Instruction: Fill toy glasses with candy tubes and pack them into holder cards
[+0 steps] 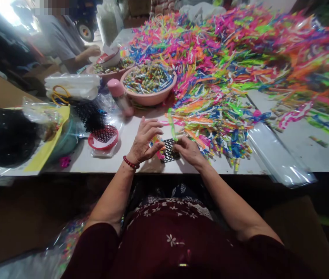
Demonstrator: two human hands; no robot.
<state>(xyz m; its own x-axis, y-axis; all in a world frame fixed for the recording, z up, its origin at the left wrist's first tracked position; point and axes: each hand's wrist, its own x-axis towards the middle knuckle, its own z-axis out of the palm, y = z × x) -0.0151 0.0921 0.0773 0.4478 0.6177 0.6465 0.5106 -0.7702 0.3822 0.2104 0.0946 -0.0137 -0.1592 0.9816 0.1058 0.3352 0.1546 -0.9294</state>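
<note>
My left hand [145, 143], with a red bead bracelet on its wrist, hovers over the table edge with fingers spread. Several colourful plastic pieces [159, 152] show just beyond its thumb, partly hidden. My right hand [192, 152] has thumb and forefinger pinched on a bright green plastic strip [172, 126] that points away from me. Between the hands lies a black card with a white pattern [170, 153], its right edge under my right fingertips. Beside my right hand spreads a bunch of colourful strips with small printed tubes [225, 131].
A large heap of bright plastic strips [205, 50] covers the back and right. Pink basin [148, 97] with small tubes, pink-capped bottle [118, 93], red bowl [103, 145] and black bag [7, 139] stand left. Clear plastic bags [280, 155] overhang the right edge. Another person [62, 42] sits back left.
</note>
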